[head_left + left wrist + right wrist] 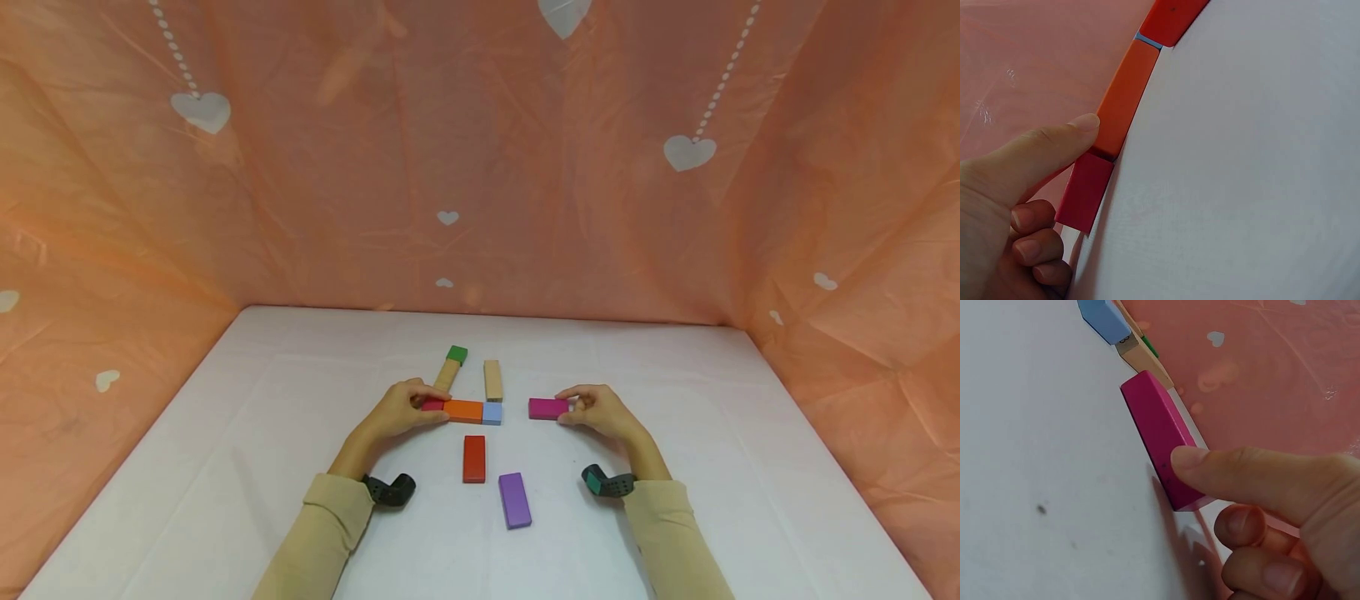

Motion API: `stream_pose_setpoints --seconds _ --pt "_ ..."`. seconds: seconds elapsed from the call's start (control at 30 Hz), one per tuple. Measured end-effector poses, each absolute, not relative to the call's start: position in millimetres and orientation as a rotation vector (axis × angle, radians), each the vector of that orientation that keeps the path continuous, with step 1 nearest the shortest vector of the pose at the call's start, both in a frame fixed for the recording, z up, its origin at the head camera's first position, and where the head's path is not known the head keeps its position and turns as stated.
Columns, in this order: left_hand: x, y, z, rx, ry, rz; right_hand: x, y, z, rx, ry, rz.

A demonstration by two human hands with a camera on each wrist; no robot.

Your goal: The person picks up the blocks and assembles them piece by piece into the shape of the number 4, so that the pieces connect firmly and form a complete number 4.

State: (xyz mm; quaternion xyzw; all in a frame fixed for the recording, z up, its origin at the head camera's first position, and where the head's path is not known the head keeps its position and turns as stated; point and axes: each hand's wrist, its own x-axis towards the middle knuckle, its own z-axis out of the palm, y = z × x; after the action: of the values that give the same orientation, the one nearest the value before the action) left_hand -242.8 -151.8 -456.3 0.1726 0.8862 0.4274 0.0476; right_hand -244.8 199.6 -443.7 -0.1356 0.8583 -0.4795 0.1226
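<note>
My left hand [405, 408] pinches the left end of an orange block [463, 412] between thumb and index finger, right by the seam with a short crimson block [1085, 192]. A small light-blue block [492, 413] adjoins the orange one on the right, so the three form a row. To the right, apart from that row, my right hand [600, 410] holds a magenta block [1154, 431] by its right end. In the right wrist view the thumb lies on its near side; the index fingertip is hidden behind it.
Behind the row lie a plain wooden block [447, 377] topped by a green block [457, 354], and another plain wooden block [492, 380]. Nearer me are a red block [474, 459] and a purple block [514, 500]. An orange curtain [480, 167] surrounds the white table [225, 467].
</note>
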Motion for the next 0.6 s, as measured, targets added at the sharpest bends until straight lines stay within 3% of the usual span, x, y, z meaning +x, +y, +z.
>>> stream_pose_setpoints --seconds 0.6 --pt "-244.0 -152.3 -458.2 0.52 2.703 1.292 -245.7 198.6 -444.4 -0.408 2.534 -1.356"
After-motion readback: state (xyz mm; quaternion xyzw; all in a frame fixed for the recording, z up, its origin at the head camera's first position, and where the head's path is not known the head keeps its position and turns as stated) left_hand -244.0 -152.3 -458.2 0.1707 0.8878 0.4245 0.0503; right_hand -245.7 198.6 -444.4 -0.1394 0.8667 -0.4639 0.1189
